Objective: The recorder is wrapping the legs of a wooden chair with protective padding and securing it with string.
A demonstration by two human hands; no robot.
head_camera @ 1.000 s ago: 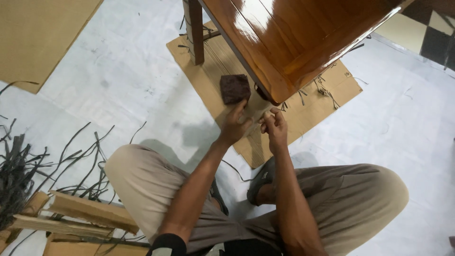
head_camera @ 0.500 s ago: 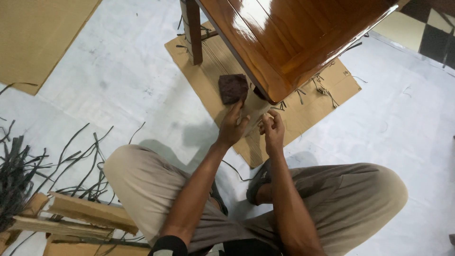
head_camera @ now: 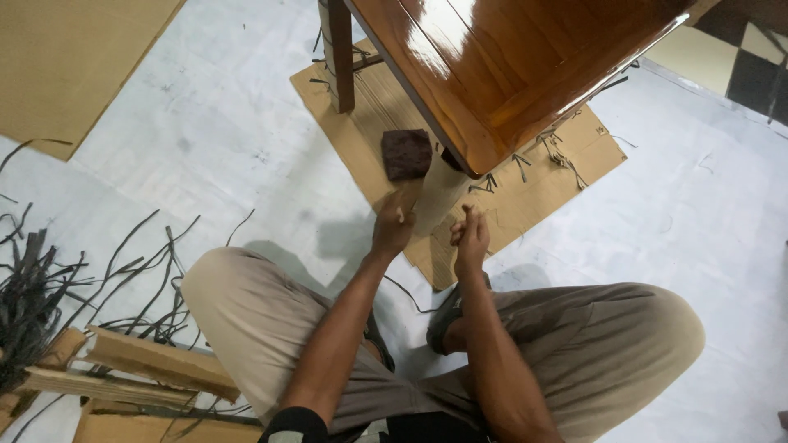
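I squat on the floor in front of a glossy wooden table (head_camera: 509, 57). Its near leg is wrapped in a cardboard sleeve (head_camera: 439, 190). My left hand (head_camera: 392, 226) pinches the left edge of that sleeve, just below a dark brown pad (head_camera: 406, 153) lying on the cardboard. My right hand (head_camera: 470, 235) hovers a little short of the sleeve with its fingers bunched together; I see nothing in it. Both hands are over a flat cardboard sheet (head_camera: 542, 176) under the table.
Another table leg (head_camera: 339, 53) stands at the back. Dark strips (head_camera: 33, 287) lie scattered on the white floor at the left, with folded cardboard pieces (head_camera: 156, 365) beside my left knee. A large cardboard sheet (head_camera: 66, 57) lies at the top left.
Both hands have drawn back from the wrapped leg toward me. My right hand has come off the sleeve; my left keeps hold of its edge.
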